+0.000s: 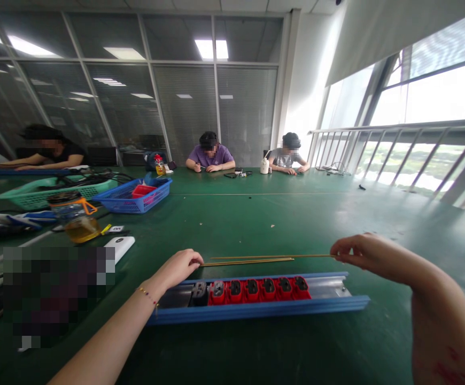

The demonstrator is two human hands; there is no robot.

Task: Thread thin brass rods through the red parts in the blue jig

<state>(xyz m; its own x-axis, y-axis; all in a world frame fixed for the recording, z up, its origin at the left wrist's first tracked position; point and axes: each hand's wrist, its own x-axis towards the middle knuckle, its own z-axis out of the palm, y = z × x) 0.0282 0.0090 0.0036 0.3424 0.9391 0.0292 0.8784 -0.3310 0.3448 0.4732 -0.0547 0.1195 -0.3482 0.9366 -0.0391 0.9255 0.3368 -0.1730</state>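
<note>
Thin, straight tan sticks [252, 261] run rightward from the left fingers [195, 258], which pinch their ends; the right fingers [340, 248] pinch another such stick [312, 255] at its right end.

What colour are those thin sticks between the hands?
The thin sticks are golden tan, seen in the head view.

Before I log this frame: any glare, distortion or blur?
Head view: windows blow out, right; head view: light patches show in the glass partition; head view: edges stretch, wide-angle style; head view: thin sticks soft but traceable; head view: pixelated patch, lower left.
</note>
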